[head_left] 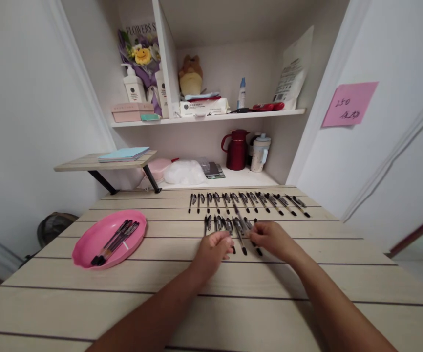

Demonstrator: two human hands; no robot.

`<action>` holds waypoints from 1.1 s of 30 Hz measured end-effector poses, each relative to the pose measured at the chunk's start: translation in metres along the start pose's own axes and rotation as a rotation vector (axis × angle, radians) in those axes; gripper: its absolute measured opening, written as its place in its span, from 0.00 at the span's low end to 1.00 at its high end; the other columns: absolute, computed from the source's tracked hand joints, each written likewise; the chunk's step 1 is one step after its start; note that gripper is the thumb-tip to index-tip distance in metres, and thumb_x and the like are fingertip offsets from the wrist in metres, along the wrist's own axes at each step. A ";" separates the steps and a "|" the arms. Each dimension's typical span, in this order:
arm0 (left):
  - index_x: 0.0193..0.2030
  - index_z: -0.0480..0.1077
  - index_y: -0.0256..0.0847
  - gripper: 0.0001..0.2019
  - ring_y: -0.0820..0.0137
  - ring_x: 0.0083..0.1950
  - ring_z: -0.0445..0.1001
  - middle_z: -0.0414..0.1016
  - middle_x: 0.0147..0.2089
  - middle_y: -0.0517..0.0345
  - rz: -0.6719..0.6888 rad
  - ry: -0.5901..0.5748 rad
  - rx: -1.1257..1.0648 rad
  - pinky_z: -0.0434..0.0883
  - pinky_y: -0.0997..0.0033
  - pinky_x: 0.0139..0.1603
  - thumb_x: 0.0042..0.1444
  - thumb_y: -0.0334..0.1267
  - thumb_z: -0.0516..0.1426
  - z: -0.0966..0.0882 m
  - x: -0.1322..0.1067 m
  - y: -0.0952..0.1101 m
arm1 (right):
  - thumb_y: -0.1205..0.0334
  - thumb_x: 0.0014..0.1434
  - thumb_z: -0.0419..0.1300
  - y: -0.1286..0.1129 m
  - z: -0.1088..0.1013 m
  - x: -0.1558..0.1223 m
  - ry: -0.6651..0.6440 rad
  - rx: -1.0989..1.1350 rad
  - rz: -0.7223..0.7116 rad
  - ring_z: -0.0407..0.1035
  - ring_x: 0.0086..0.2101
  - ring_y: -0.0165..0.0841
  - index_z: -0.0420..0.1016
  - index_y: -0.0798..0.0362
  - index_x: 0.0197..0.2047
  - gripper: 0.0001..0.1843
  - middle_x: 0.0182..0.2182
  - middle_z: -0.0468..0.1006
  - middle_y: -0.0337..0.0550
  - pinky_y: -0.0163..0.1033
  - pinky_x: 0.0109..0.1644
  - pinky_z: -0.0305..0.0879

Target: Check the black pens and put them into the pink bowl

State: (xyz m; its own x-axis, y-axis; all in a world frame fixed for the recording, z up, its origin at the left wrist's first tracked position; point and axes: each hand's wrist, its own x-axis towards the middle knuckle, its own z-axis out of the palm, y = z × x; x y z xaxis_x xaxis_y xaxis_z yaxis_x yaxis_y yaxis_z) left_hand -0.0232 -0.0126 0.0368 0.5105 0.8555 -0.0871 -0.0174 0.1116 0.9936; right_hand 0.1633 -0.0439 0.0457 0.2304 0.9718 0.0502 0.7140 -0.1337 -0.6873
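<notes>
On the wooden table, black pens lie in two rows, the back row (248, 203) and a shorter front row (239, 237). Short dark pieces that look like pen caps (299, 201) lie beside many of them. My right hand (272, 239) is closed at the right end of the front row, its fingertips pinching a motion-blurred pen (241, 221) that slants up to the left. My left hand (213, 252) is curled over the front row's left part, covering the lower ends of some pens; what its fingers hold, if anything, is hidden. Several more pens (118, 239) lie in a pink dish (138, 225).
A small raised shelf (75, 164) with blue paper (123, 154) stands at the back left. Behind the table, a cubby holds a red jug (236, 151), a pale cup (260, 154) and a white plastic bag (185, 172). Bottles and boxes sit on the shelf above.
</notes>
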 end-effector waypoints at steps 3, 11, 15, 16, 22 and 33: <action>0.40 0.68 0.35 0.19 0.74 0.31 0.70 0.73 0.35 0.52 -0.004 0.068 -0.170 0.66 0.74 0.32 0.45 0.47 0.57 -0.002 0.003 0.003 | 0.56 0.46 0.56 -0.019 0.021 -0.011 -0.187 0.258 -0.134 0.56 0.18 0.25 0.63 0.52 0.18 0.11 0.14 0.65 0.33 0.31 0.22 0.49; 0.32 0.64 0.37 0.19 0.75 0.23 0.69 0.71 0.26 0.59 -0.107 0.033 -0.265 0.65 0.75 0.26 0.42 0.51 0.59 -0.004 0.003 -0.003 | 0.57 0.47 0.57 0.013 -0.007 0.005 0.199 -0.108 0.054 0.64 0.25 0.31 0.67 0.52 0.27 0.07 0.22 0.72 0.40 0.34 0.27 0.53; 0.31 0.64 0.36 0.18 0.75 0.23 0.69 0.71 0.26 0.58 -0.112 -0.029 -0.211 0.63 0.76 0.24 0.43 0.50 0.59 0.000 0.000 -0.008 | 0.58 0.46 0.58 0.042 -0.011 0.016 0.226 -0.329 0.217 0.68 0.30 0.36 0.65 0.54 0.40 0.17 0.30 0.75 0.47 0.36 0.30 0.54; 0.31 0.64 0.36 0.18 0.75 0.23 0.69 0.71 0.26 0.58 -0.114 -0.040 -0.199 0.63 0.76 0.24 0.43 0.50 0.58 0.001 0.000 -0.009 | 0.59 0.47 0.58 0.044 -0.008 0.017 0.201 -0.345 0.226 0.69 0.31 0.37 0.64 0.55 0.42 0.19 0.31 0.76 0.49 0.36 0.30 0.54; 0.30 0.64 0.36 0.17 0.75 0.23 0.69 0.71 0.25 0.58 -0.119 -0.054 -0.149 0.63 0.76 0.23 0.43 0.49 0.58 0.001 -0.002 -0.009 | 0.67 0.49 0.51 0.043 0.003 0.017 0.168 -0.427 0.244 0.70 0.35 0.40 0.63 0.58 0.47 0.19 0.32 0.76 0.53 0.37 0.32 0.55; 0.38 0.66 0.35 0.18 0.78 0.16 0.65 0.63 0.22 0.65 -0.139 -0.216 -0.117 0.62 0.79 0.16 0.47 0.48 0.55 0.007 -0.009 -0.012 | 0.59 0.46 0.61 0.017 -0.024 0.004 0.254 0.573 0.124 0.65 0.25 0.31 0.74 0.52 0.32 0.09 0.24 0.73 0.41 0.36 0.27 0.57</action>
State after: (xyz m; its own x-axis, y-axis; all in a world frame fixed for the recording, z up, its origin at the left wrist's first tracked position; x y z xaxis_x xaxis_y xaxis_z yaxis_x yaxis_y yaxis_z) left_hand -0.0215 -0.0252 0.0259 0.6865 0.7013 -0.1922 -0.0273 0.2890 0.9569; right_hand 0.1922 -0.0469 0.0516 0.4883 0.8701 0.0668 0.2213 -0.0494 -0.9740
